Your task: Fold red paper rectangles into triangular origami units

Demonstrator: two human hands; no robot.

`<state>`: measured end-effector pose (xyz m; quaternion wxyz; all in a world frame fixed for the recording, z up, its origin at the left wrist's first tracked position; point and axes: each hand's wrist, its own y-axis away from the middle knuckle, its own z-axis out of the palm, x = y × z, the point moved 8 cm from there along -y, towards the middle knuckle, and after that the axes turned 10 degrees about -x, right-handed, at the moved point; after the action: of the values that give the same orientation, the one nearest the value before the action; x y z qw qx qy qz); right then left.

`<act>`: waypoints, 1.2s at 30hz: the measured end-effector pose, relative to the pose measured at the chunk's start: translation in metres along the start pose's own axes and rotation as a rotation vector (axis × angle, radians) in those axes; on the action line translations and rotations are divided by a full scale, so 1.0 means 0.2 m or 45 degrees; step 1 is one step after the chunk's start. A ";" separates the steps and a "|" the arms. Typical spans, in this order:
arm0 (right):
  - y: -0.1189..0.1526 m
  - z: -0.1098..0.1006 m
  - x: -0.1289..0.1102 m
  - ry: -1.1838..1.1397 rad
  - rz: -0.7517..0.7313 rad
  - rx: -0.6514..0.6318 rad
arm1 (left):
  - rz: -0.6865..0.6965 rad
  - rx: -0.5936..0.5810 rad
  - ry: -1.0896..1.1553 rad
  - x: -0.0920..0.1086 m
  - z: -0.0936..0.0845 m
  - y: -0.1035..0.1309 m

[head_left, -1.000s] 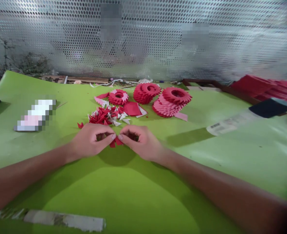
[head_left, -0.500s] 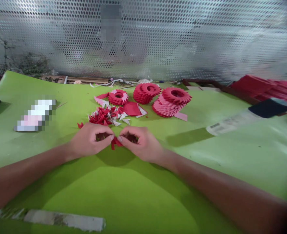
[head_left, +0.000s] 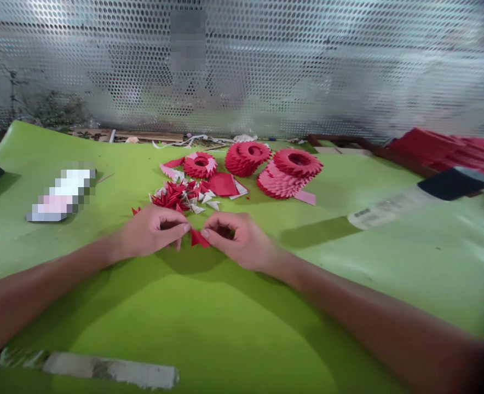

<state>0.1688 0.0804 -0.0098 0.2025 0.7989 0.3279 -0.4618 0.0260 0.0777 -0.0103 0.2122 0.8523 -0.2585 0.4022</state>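
Note:
A small red folded paper piece is pinched between the thumb and fingers of my right hand. My left hand is closed in a pinch at the upper left corner of the same piece; its other fingers are partly hidden behind the thumb. Just beyond my hands lies a loose pile of red and white folded paper triangles. Behind the pile is a small red and pink paper ring. Two taller paper rings stand to its right, one red and one red over pink.
Red paper squares lie by the pile. A blurred-out phone-like object is at left. At right lies a clear cylinder with a dark end. Stacked red paper is far right. A whitish strip lies on the green tabletop.
The red paper piece has turned between my fingers and now shows a flatter, wider face. My left fingers have shifted slightly left and up. My right hand stays nearly in place.

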 end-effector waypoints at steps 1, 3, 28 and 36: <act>0.00 0.00 0.01 -0.001 0.015 0.000 | 0.000 0.019 0.006 -0.01 -0.01 0.00; 0.00 -0.01 0.01 -0.012 0.037 -0.002 | 0.022 0.044 0.030 -0.01 -0.02 0.00; -0.01 -0.02 0.01 0.001 -0.006 0.067 | 0.011 -0.095 0.084 -0.01 0.03 -0.01; -0.01 -0.01 0.00 0.061 -0.070 0.043 | -0.026 -0.078 0.101 -0.01 0.03 -0.01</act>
<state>0.1692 0.0832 -0.0088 0.1683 0.8037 0.3465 -0.4535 0.0296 0.0764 -0.0146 0.2524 0.8313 -0.2534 0.4253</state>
